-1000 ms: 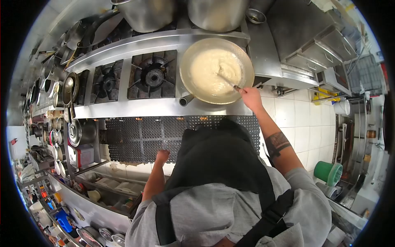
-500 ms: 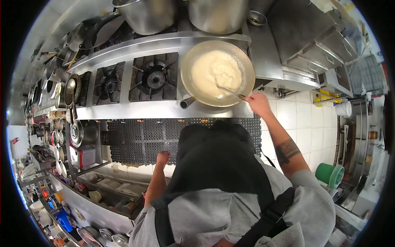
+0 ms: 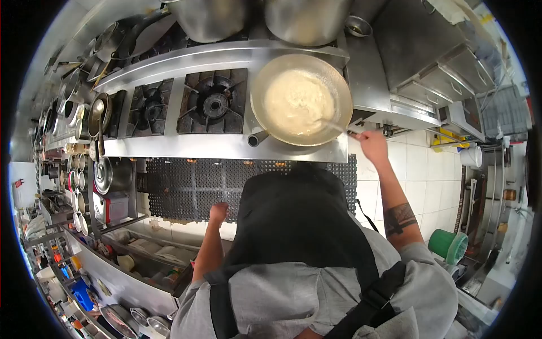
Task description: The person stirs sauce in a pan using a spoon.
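A wide pan (image 3: 344,93) sits at the right end of the stove, with a thick, pale, creamy mixture (image 3: 299,99) in it. Over the pan's lower right rim, my right hand (image 3: 372,146) is closed around the handle of a long metal stirring utensil (image 3: 334,125). The utensil's head is sunk in the mixture, so its shape is hidden. The pan's stubby handle (image 3: 258,138) points toward the front left, and no hand touches it. Low at my left side, away from the stove, my left hand (image 3: 219,212) hangs with its fingers curled in, apparently around nothing.
Left of the pan are a gas burner (image 3: 214,104) and a second burner (image 3: 151,110). Two large pots (image 3: 307,22) stand behind. A small frying pan with a ladle (image 3: 98,116) is at the far left. A green bucket (image 3: 449,246) stands on the floor at right.
My right hand has moved right with the utensil, which has shifted toward the pan's right rim. The mixture's surface has been churned. My left hand has barely moved.
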`<state>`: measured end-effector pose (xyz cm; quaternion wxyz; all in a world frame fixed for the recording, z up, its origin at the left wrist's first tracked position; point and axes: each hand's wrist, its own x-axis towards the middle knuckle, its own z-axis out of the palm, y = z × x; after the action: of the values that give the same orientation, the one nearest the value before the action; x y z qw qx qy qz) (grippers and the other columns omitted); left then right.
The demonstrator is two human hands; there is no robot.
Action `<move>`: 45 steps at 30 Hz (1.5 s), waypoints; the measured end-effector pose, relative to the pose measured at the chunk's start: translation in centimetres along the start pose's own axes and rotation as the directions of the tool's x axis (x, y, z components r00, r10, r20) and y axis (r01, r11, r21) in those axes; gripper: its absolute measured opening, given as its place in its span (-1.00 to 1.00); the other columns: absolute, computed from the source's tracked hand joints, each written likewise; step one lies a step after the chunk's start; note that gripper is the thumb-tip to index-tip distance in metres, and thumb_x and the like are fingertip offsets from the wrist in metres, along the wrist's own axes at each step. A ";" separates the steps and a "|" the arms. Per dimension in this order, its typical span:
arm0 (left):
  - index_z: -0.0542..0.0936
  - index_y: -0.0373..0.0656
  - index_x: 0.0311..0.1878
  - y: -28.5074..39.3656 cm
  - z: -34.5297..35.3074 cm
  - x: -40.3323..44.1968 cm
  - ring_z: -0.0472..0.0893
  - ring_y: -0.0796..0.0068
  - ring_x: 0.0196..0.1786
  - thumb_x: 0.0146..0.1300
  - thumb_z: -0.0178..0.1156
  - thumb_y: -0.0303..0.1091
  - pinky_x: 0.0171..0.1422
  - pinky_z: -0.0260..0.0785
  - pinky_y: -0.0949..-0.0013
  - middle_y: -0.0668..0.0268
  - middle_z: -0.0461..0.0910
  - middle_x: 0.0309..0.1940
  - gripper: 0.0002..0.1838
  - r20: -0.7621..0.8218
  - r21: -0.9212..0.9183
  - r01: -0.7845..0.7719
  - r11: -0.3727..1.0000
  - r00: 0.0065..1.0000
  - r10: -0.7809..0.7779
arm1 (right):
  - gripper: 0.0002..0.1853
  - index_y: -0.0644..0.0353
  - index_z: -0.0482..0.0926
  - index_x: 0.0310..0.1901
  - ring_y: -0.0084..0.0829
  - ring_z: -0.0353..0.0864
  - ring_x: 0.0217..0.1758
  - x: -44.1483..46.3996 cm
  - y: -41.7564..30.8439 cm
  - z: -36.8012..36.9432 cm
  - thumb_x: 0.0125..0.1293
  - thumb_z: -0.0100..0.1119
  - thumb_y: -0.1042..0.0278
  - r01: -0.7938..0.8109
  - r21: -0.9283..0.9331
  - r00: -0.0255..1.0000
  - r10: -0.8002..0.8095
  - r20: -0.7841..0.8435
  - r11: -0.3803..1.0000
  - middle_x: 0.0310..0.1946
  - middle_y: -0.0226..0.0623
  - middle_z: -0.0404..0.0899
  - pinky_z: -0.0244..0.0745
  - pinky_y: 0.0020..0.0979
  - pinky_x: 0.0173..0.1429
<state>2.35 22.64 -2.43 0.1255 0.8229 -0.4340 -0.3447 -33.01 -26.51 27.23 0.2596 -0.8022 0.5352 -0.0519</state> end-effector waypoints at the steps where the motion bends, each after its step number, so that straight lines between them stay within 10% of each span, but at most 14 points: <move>1: 0.59 -0.11 -0.40 0.1 0.0 -0.3 0.61 0.11 -0.17 -0.06 0.24 -0.32 -0.10 0.48 0.09 0.19 0.61 -0.34 -0.87 0.005 0.000 0.003 1.000 1.000 -0.003 | -0.67 0.21 0.67 -0.36 0.04 0.59 -0.24 0.8 0.1 0.1 0.25 0.09 0.09 -0.004 -0.057 0.999 0.001 -0.054 0.998 -0.40 0.03 0.60 0.47 -0.06 -0.11; 5: 0.59 -0.12 -0.41 -1.2 2.1 0.2 0.62 0.10 -0.15 0.00 0.17 -0.31 -0.07 0.47 0.08 0.14 0.62 -0.31 -0.88 0.110 0.253 -0.141 0.957 0.987 0.116 | -0.69 0.20 0.67 -0.36 0.01 0.60 -0.25 4.2 -0.9 6.2 0.22 0.14 0.10 0.107 -0.126 0.971 -0.131 -0.198 0.986 -0.40 0.02 0.60 0.47 -0.07 -0.14; 7: 0.59 -0.12 -0.41 -3.0 3.8 0.4 0.63 0.11 -0.20 0.05 0.14 -0.28 -0.12 0.47 0.06 0.12 0.62 -0.33 -0.86 0.113 -0.242 0.238 0.941 0.970 -0.216 | -0.68 0.21 0.67 -0.37 0.01 0.60 -0.25 2.6 -2.3 5.1 0.21 0.14 0.10 0.084 -0.088 0.989 -0.094 -0.117 0.993 -0.40 0.02 0.60 0.48 -0.07 -0.15; 12: 0.56 -0.15 -0.43 -1.5 2.4 0.2 0.62 0.12 -0.25 0.07 0.14 -0.27 -0.17 0.46 0.05 0.13 0.62 -0.37 -0.85 0.133 -0.185 0.206 0.961 0.974 -0.183 | -0.67 0.22 0.66 -0.36 0.00 0.59 -0.30 0.5 0.7 -0.1 0.21 0.12 0.09 0.034 -0.092 0.998 -0.040 -0.056 0.995 -0.43 -0.01 0.60 0.47 -0.12 -0.21; 17: 0.56 -0.09 -0.39 -1.6 2.6 0.8 0.61 0.10 -0.22 0.01 0.20 -0.27 -0.16 0.44 0.02 0.17 0.60 -0.41 -0.87 0.100 0.214 -0.149 0.965 0.986 0.131 | -0.65 0.24 0.66 -0.40 0.03 0.60 -0.29 3.5 -1.6 4.2 0.18 0.15 0.06 0.014 0.011 0.988 -0.012 -0.153 1.000 -0.43 0.02 0.60 0.49 -0.13 -0.15; 20: 0.59 -0.06 -0.36 -2.4 3.2 2.3 0.61 0.09 -0.21 0.02 0.20 -0.29 -0.16 0.44 0.01 0.18 0.60 -0.40 -0.88 0.088 -0.270 0.135 0.953 0.989 -0.115 | -0.63 0.24 0.67 -0.41 0.03 0.59 -0.30 2.3 -2.4 4.3 0.18 0.17 0.04 0.003 0.033 1.000 -0.002 -0.026 0.999 -0.45 0.01 0.60 0.48 -0.13 -0.18; 22: 0.60 -0.06 -0.38 1.2 0.7 4.3 0.61 0.09 -0.18 0.05 0.17 -0.25 -0.14 0.44 0.01 0.17 0.60 -0.37 -0.87 0.145 0.207 -0.138 0.969 0.983 0.109 | -0.63 0.25 0.67 -0.42 0.03 0.58 -0.32 0.3 -0.9 0.5 0.19 0.16 0.04 0.008 -0.053 1.000 -0.008 0.011 0.999 -0.45 0.01 0.60 0.47 -0.13 -0.20; 26: 0.61 -0.09 -0.36 4.9 -0.2 10.7 0.62 0.05 -0.17 0.10 0.14 -0.20 -0.09 0.46 0.05 0.15 0.63 -0.30 -0.81 -0.035 0.279 -0.252 0.927 0.962 0.272 | -0.73 0.22 0.67 -0.31 -0.08 0.60 -0.43 1.1 0.1 -1.6 0.21 0.19 0.16 -0.063 -0.097 0.997 0.059 -0.047 0.993 -0.49 0.01 0.59 0.43 -0.21 -0.32; 28: 0.64 -0.08 -0.26 7.8 0.0 14.4 0.61 0.00 -0.12 0.07 0.20 -0.17 -0.02 0.45 0.08 0.11 0.65 -0.21 -0.76 0.002 -0.253 0.236 0.938 0.970 -0.243 | -0.72 0.23 0.66 -0.32 -0.06 0.60 -0.41 2.6 -1.5 2.1 0.22 0.17 0.16 -0.005 -0.135 0.990 -0.014 -0.138 0.991 -0.47 0.03 0.58 0.44 -0.20 -0.31; 31: 0.65 -0.12 -0.15 10.4 1.1 18.4 0.59 -0.03 -0.04 0.01 0.28 -0.14 0.05 0.43 0.12 0.03 0.64 -0.14 -0.64 -0.089 -0.529 0.168 0.832 0.964 -0.251 | -0.67 0.28 0.63 -0.33 0.00 0.58 -0.38 2.5 -2.6 5.4 0.23 0.15 0.11 0.017 -0.032 0.998 -0.019 -0.053 0.999 -0.48 0.07 0.55 0.42 -0.17 -0.27; 36: 0.60 -0.19 -0.05 14.7 -1.5 18.3 0.58 -0.05 -0.01 0.03 0.29 -0.11 0.07 0.43 0.11 -0.06 0.62 -0.15 -0.54 -0.185 -0.425 0.194 0.884 0.938 -0.295 | -0.66 0.26 0.66 -0.32 -0.14 0.59 -0.47 0.0 0.8 0.3 0.24 0.15 0.10 0.059 -0.215 0.998 -0.065 -0.021 0.975 -0.56 -0.05 0.58 0.43 -0.23 -0.33; 38: 0.60 -0.21 -0.06 13.5 -0.3 18.8 0.58 -0.05 -0.01 0.05 0.27 -0.11 0.08 0.43 0.11 -0.06 0.63 -0.16 -0.56 -0.212 -0.448 0.211 0.869 0.919 -0.332 | -0.69 0.26 0.67 -0.32 -0.22 0.57 -0.53 -0.2 0.6 -0.4 0.24 0.16 0.13 -0.140 -0.101 0.983 0.126 -0.133 0.985 -0.60 -0.13 0.58 0.42 -0.26 -0.36; 45: 0.58 -0.36 -0.12 13.5 0.8 19.0 0.60 -0.03 -0.01 0.05 0.29 -0.25 0.09 0.44 0.11 -0.09 0.62 -0.15 -0.60 -0.266 -0.521 0.202 0.829 0.885 -0.382 | -0.71 0.30 0.66 -0.32 -0.38 0.50 -0.56 1.7 -2.7 5.6 0.25 0.17 0.19 -0.002 0.008 0.996 0.003 -0.090 1.000 -0.62 -0.22 0.54 0.38 -0.36 -0.38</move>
<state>0.65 -0.53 -4.94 0.3469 0.8719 -0.1714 -0.3002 -28.05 -25.17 23.35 0.2382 -0.7973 0.5473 -0.0898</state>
